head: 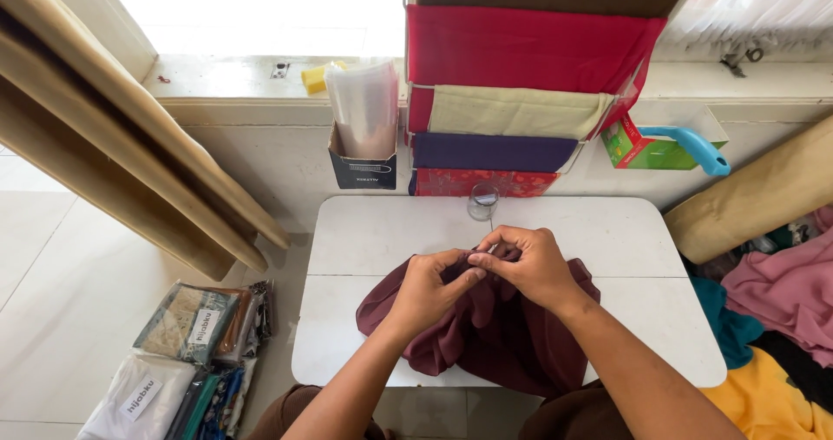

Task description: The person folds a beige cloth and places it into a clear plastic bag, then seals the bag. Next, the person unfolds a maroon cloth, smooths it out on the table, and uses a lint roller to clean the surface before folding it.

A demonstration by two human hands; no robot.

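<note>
A maroon cloth (486, 340) lies bunched on a small white table (607, 240), hanging over its near edge. My left hand (427, 288) pinches a fold at the cloth's top edge. Right beside it, my right hand (529, 262) grips the same edge, fingertips meeting the left thumb. Something small and shiny, perhaps a pin, shows between the fingers; I cannot tell for sure. A small clear glass (483, 202) stands at the table's far edge, just beyond my hands.
Folded red, cream, purple and patterned cloths (521, 101) hang against the wall. A black box of clear bags (364, 141) sits to their left. Packaged fabrics (186, 353) lie on the floor at left. Pink, teal and yellow cloths (781, 318) are piled at right.
</note>
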